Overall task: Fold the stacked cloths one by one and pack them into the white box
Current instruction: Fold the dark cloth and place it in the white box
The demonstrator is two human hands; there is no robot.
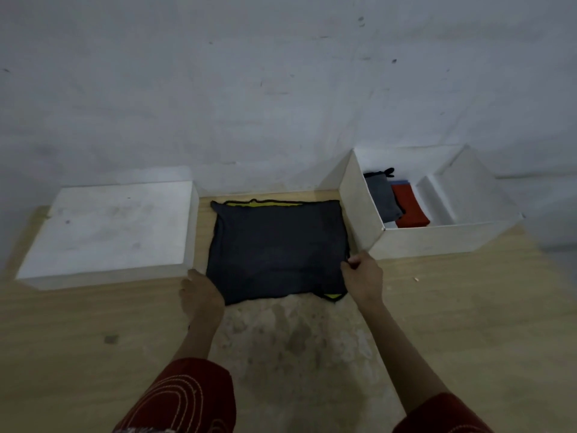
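A dark grey cloth [276, 250] lies flat on top of the stack in the middle of the wooden table, and a yellow cloth [331, 296] peeks out beneath it at the near right corner and along the far edge. My left hand [199, 290] grips the grey cloth's near left corner. My right hand [362, 276] pinches its right edge. The open white box [437, 242] stands at the right and holds a folded grey cloth [382, 198], a folded red cloth [409, 209] and a bit of blue cloth [401, 182].
A closed white box or lid [109, 232] lies to the left of the stack. A white wall [281, 89] rises right behind the table. The near part of the table top [296, 339] is worn and stained.
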